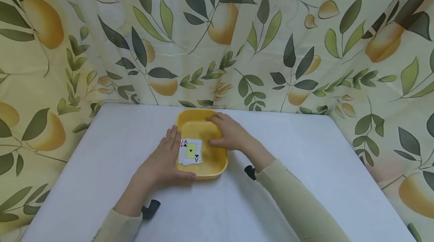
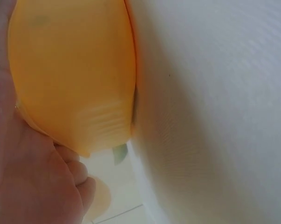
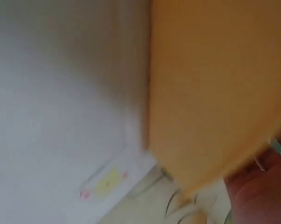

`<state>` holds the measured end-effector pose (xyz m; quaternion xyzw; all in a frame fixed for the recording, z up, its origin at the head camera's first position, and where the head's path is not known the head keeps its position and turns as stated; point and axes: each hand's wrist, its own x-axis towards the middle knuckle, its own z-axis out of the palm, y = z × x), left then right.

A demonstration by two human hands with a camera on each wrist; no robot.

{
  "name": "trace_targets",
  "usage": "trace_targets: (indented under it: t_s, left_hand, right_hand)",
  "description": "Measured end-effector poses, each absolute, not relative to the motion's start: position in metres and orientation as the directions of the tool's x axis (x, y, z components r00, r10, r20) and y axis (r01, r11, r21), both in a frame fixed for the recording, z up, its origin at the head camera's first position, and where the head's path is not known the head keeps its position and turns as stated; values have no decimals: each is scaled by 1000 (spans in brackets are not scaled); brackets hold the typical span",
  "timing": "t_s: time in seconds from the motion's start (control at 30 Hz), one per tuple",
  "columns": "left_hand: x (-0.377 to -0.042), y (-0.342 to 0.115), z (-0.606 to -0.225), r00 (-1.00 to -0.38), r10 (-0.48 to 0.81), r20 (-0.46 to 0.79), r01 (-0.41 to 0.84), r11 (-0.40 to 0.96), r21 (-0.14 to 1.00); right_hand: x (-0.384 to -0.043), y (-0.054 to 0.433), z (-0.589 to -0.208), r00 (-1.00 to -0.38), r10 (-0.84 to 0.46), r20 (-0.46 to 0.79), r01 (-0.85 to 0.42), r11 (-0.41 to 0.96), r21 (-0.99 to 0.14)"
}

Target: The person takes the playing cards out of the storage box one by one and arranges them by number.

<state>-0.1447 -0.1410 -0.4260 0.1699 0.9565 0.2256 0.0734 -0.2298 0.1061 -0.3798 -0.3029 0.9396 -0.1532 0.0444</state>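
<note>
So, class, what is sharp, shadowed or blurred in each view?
Head view: the white ace of clubs card reads clearly; left wrist view: a soft shadow lies on the white tabletop beside the yellow, rounded tray; right wrist view: the tray's rim and a white, yellow-centred card look blurred.

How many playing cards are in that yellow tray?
At least 2: the ace of clubs on top, a red-marked card peeking out beneath, at left. More may be hidden.

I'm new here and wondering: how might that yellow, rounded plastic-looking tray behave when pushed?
The tray looks thin-walled, so probably light. Being broad and shallow, it likely slides rather than tips; white playing cards inside might shift.
</note>
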Motion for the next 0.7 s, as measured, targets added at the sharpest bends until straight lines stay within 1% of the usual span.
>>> trace_targets:
  t_s: [0.07,0.13,0.3,0.53,0.7]
  left_hand:
    - [-145,-144,-428,-931,361,-61,298,844,446]
    - [-143,-147,-430,-927,370,-59,307,842,445]
    - [-137,-151,-433,-926,369,-85,296,846,444]
    - [-141,-147,-426,-928,371,-38,316,836,448]
    - [-144,-144,-424,-923,383,-49,320,830,458]
  right_hand:
    - [-219,84,-390,-773,-634,-31,-597,742,-304]
    - [-211,69,-403,-754,-653,-76,-611,739,-285]
    - [-203,54,-422,-759,-637,-136,-603,766,-222]
    - [-207,51,-415,-770,-616,-166,-600,787,-142]
    - [-211,51,-414,-774,-597,-212,-581,802,-141]
